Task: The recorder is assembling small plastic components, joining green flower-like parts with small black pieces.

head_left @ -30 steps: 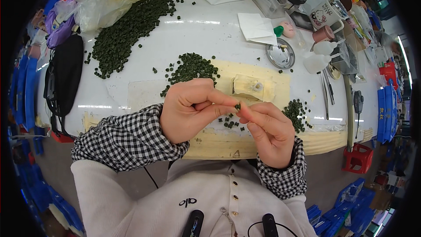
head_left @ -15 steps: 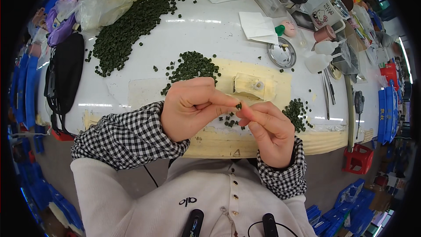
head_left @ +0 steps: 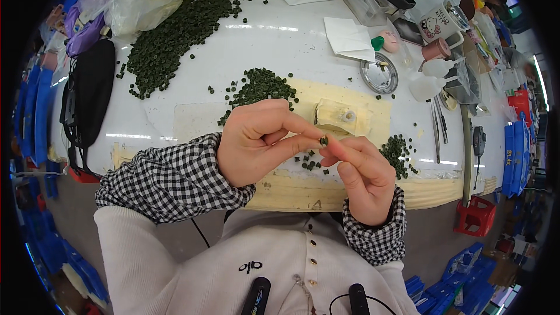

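Between the thumb and forefinger of my left hand (head_left: 254, 140) is a small dark green piece (head_left: 324, 140), pinched at the fingertips. My right hand (head_left: 366, 178) has its fingers curled, and its fingertips meet the left ones right beside that piece. Whatever the right fingers grip, if anything, is hidden. Behind the hands stands a cream-coloured block (head_left: 344, 115) with a small pale knob on top. A small heap of similar green pieces (head_left: 262, 88) lies beyond my left hand, and another cluster (head_left: 398, 154) is right of my right hand. Several loose ones show beneath the fingertips.
A large pile of green pieces (head_left: 175, 46) spreads at the far left, near a black pouch (head_left: 90, 96). At the right are a round metal tin (head_left: 379, 74), white tissues (head_left: 349, 38), tweezers (head_left: 436, 131) and plastic bottles (head_left: 424, 86). A wooden table edge (head_left: 303, 195) runs in front of me.
The piece at the fingertips appears slightly turned, showing a lighter edge. Both hands stay together in nearly the same place; the whole view has shifted a little.
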Available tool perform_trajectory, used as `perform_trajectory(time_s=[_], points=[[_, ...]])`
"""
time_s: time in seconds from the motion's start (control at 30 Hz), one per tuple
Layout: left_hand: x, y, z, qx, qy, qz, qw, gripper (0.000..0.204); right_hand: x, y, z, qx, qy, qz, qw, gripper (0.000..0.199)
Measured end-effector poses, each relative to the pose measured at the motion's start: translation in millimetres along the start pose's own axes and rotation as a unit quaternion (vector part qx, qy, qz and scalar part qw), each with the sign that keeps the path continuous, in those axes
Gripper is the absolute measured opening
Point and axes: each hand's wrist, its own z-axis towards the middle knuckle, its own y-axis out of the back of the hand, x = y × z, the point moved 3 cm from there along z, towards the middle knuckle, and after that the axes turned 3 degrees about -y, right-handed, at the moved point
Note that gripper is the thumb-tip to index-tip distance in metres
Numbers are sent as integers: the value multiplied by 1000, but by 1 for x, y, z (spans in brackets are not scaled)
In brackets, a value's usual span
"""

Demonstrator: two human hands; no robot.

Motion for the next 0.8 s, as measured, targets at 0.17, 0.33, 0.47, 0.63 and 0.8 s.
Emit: perform_trajectory(time_s=[0.17, 0.33, 0.47, 0.63, 0.8], points=[[0, 1, 1, 1, -4, 9, 1000, 16, 2, 0, 1, -1, 7, -10, 1000, 33], [-1, 0, 1, -4, -5, 5, 1000, 15, 0, 0, 0, -1, 9, -15, 1000, 34], [0, 0, 1, -3, -6, 3, 1000, 15, 1, 0, 1, 0, 10, -14, 1000, 34], [0, 0, 1, -4, -9, 1, 1000, 16, 0, 0, 0, 2, 12, -17, 1000, 34], [0, 0, 0, -1, -8, 4, 1000, 17, -1, 0, 0, 4, 13, -15, 1000, 34]])
